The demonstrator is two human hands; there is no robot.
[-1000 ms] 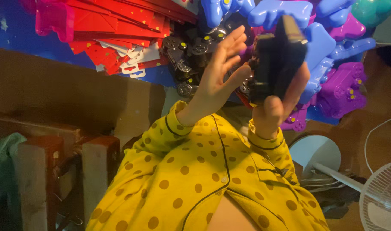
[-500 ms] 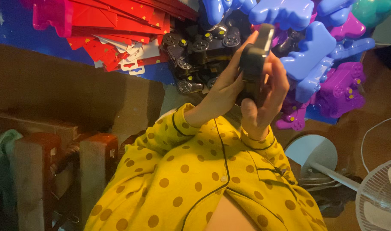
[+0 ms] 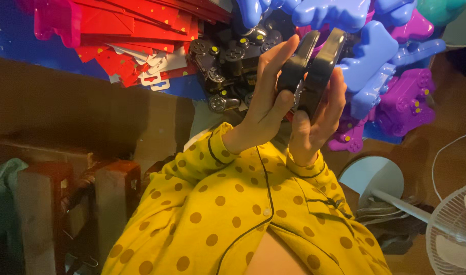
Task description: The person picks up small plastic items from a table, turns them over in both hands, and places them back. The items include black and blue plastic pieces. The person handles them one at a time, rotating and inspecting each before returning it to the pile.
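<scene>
Black controller shells (image 3: pixel 310 69) | both hands (image 3: pixel 266 102) gripping | halves apparently pressed together

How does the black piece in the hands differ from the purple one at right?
The black plastic controller shell looks plain; the purple plastic controller shell shows yellow dots. The black one stands on edge, gripped by the left hand and right hand; the purple one lies flat in a pile. Both look like controller shells.

Shirt (image 3: pixel 233 214): yellow with darker mustard dots and dark piping. Held controller shells (image 3: pixel 312 66): glossy black. Surrounding shells: blue (image 3: pixel 365 48) and purple (image 3: pixel 403 99); card stack (image 3: pixel 136 25): red; fan (image 3: pixel 454 234): white.
</scene>
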